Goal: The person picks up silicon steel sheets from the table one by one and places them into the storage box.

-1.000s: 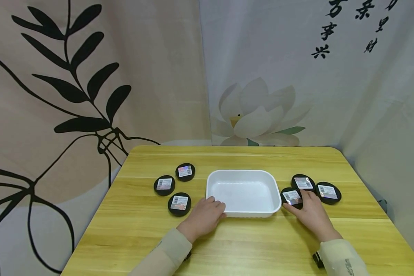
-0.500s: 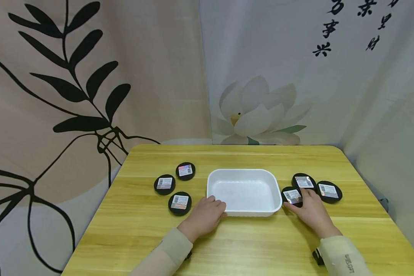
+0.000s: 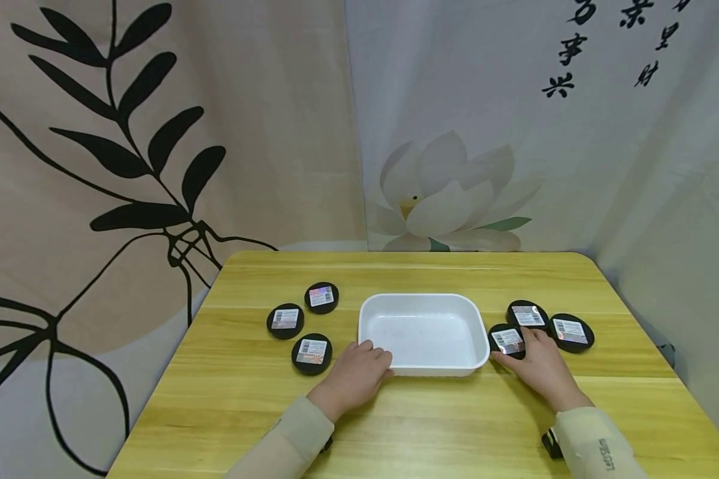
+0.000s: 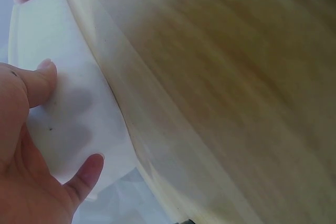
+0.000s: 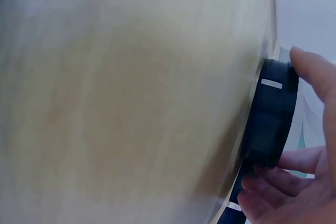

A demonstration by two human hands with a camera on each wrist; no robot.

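Observation:
A white rectangular tray [image 3: 422,336] sits in the middle of the table. My left hand [image 3: 357,378] grips its front-left corner; in the left wrist view a thumb and a finger lie against the tray's side [image 4: 68,40]. On the tray's right, my right hand [image 3: 542,372] pinches a round black container [image 3: 506,340] with a white barcode label on top. The right wrist view shows the thick black side of this container [image 5: 270,114] between thumb and fingers, low at the table. Two similar containers, one behind [image 3: 528,315] and one to the right [image 3: 571,332], lie close by the fingers.
Left of the tray lie three more labelled black containers: one at the back [image 3: 321,297], one farther left [image 3: 285,320] and one nearer [image 3: 312,353]. The wooden table [image 3: 431,432] ends at a printed curtain [image 3: 287,133].
Both hands, the tray and the containers keep their places. Only the whole head view has shifted slightly.

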